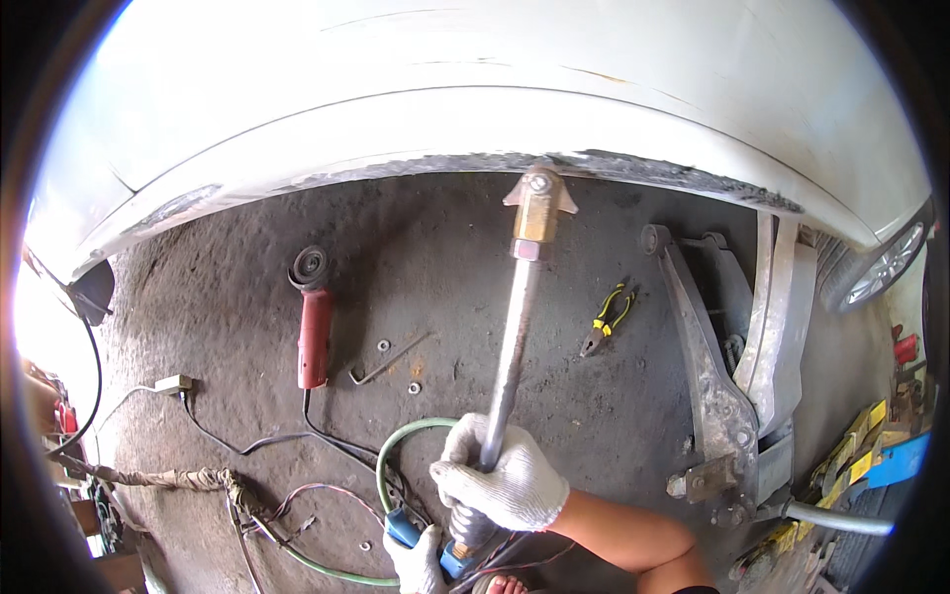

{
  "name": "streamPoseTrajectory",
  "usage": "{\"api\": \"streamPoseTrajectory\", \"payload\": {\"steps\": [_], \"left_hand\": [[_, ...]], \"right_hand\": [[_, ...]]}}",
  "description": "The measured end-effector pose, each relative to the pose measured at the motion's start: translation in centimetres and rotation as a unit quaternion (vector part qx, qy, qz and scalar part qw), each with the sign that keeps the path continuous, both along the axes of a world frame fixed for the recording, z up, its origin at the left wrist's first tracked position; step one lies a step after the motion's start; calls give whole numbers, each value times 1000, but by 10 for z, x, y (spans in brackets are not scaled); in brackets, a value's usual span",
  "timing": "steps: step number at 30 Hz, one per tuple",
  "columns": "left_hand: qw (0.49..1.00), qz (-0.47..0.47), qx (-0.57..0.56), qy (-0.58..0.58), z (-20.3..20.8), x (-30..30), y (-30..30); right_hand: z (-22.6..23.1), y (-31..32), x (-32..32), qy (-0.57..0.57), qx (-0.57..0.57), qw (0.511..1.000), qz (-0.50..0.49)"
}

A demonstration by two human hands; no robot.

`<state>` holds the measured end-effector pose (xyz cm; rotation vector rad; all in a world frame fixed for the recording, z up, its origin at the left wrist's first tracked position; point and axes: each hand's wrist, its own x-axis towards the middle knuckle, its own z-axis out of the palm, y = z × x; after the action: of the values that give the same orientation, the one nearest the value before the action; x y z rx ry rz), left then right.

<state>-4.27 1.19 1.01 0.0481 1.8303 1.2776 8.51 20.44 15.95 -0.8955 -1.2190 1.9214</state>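
Observation:
A slide hammer dent puller [513,337] with a long metal rod and a brass-coloured head reaches away from me. Its winged tip [540,184] is at the lower edge of the white car panel [416,129], along a scraped, bare-metal strip; whether it touches, I cannot tell. My right hand [510,477], in a white knit glove, is closed round the rod near its lower end. Lower left, my gloved left hand [421,564] is closed at the tool's blue handle [402,529], partly cut off by the frame. A green cable [384,460] runs beside it.
On the concrete lie a red angle grinder [315,337], yellow-black pliers [608,320], a bent metal rod [392,358] and small washers [415,388]. A metal floor jack [722,386] stands right. Cords and a power connector [173,383] lie left.

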Motion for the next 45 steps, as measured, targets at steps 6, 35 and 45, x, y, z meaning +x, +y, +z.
{"api": "streamPoseTrajectory", "payload": {"steps": [6,35,45], "left_hand": [[999,38,25,-30,9,3,12],[1000,-17,-18,-3,13,10,15],[999,-9,-23,-26,6,10,12]], "right_hand": [[14,30,-13,194,-150,963,-110],[8,33,9,213,-136,965,-69],[5,34,9,152,-75,983,-66]]}}
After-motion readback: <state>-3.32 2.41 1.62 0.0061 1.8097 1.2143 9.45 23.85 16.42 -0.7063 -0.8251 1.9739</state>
